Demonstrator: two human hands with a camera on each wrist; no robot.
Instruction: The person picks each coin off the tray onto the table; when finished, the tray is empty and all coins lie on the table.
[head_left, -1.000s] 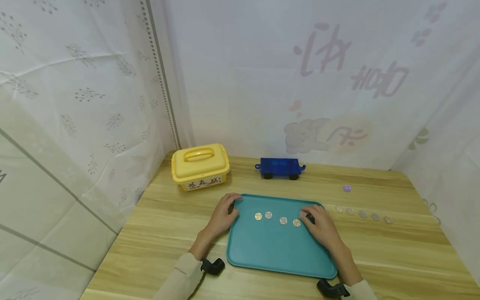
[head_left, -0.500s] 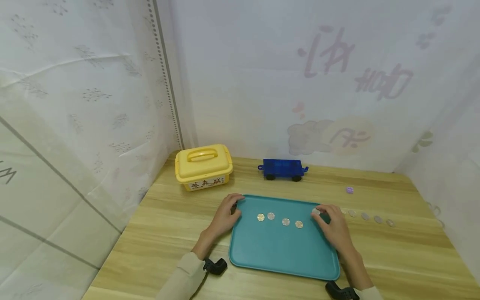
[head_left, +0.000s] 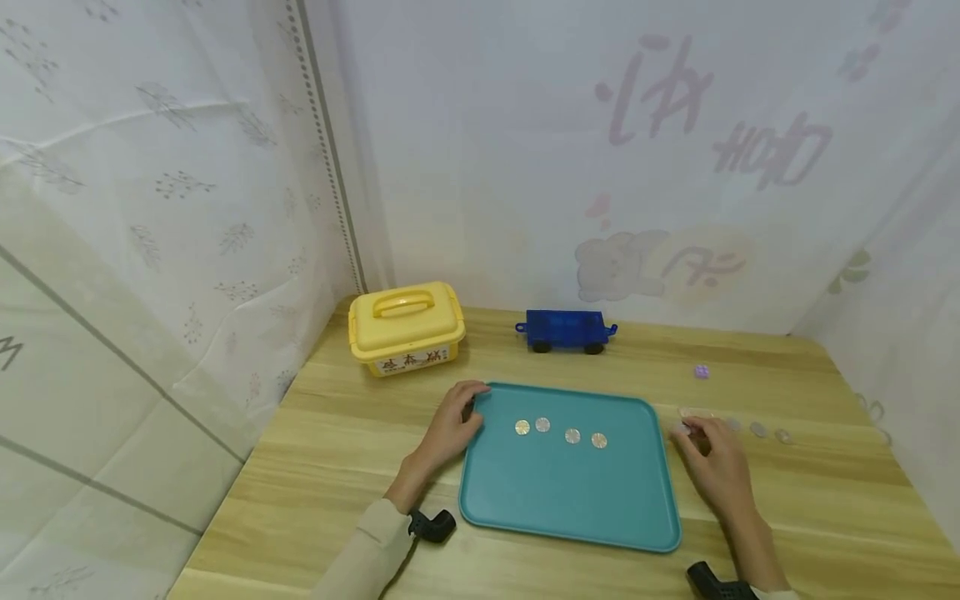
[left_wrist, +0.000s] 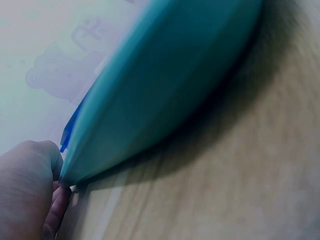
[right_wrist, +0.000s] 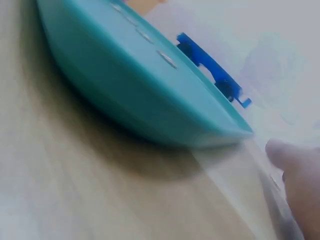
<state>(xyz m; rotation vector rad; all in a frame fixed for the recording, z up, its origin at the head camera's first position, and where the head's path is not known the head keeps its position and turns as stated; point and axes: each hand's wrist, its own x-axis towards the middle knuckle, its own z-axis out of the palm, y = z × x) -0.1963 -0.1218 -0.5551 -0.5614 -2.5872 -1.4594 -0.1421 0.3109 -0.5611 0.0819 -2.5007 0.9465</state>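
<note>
I'm pinching the tray [head_left: 562,493] with my left grip [head_left: 448,425], probably steadying it; my right grip [head_left: 717,468] is holding a coin [head_left: 682,428] just beside it.

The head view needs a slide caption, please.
Four round, shiny coins on a rectangular teal tray, left hand at its corner, right hand alongside.

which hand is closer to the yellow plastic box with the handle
Left. The left hand is at the far left corner of the teal rectangular tray, just in front of the yellow plastic box; the right hand is farther right, beyond the tray.
</note>
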